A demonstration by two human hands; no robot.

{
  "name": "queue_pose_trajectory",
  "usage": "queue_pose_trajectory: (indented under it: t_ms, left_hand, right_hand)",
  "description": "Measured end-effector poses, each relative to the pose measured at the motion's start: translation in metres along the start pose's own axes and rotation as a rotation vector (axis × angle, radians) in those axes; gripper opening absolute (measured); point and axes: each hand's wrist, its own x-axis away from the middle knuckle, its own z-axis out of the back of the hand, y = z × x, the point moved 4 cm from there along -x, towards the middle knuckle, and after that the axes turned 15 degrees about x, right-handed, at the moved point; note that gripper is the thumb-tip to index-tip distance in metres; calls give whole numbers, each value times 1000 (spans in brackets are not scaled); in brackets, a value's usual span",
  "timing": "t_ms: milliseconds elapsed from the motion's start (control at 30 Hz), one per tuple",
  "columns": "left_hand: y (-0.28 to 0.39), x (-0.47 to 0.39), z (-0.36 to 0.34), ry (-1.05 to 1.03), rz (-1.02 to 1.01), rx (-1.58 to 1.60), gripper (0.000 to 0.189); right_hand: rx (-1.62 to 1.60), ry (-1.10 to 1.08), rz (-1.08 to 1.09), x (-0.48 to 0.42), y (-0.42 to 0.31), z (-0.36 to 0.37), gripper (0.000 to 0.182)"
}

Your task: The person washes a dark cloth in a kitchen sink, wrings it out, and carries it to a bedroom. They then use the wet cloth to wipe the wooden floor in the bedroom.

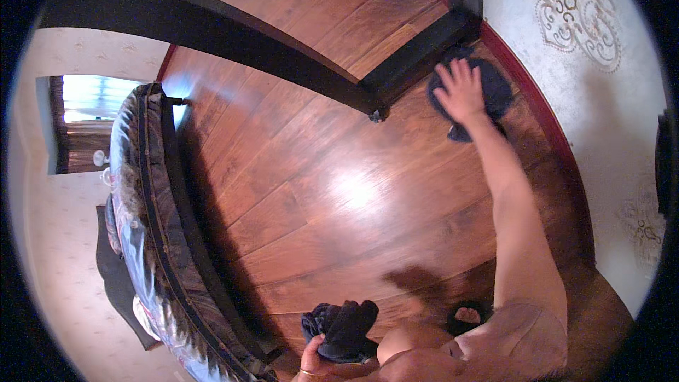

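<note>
My left hand [313,356], low in the view and with a thin bangle at the wrist, grips a bunched dark cloth [347,331]. My right arm reaches out to the upper right. Its hand [462,90] has the fingers spread over a dark, soft-looking bundle [496,87] on the wooden floor beside the wall. Whether the palm touches the bundle cannot be told. Part of the bundle is hidden beneath that hand, and its exact kind is unclear.
Left stands a bed [159,212] with a patterned cover. A dark door frame [254,48] crosses the upper view, its sill [419,53] close to the bundle. A red baseboard [554,143] edges the patterned wall [589,116]. My foot in dark footwear [467,315] shows below.
</note>
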Motion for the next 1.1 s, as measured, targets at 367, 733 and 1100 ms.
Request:
queue_pose_trajectory:
  t_ms: [367, 733, 1100]
  left_hand:
    - [21, -23, -98, -519, -26, -182, 56]
    - [23, -22, -54, -569, 10, -264, 66]
    - [13, 26, -44, -647, 31, -230, 60]
  right_hand:
    - [-423, 57, 532, 160, -152, 23, 59]
    - [-113, 59, -148, 258, 143, 22, 64]
    - [-269, -103, 281, 316, -169, 68, 66]
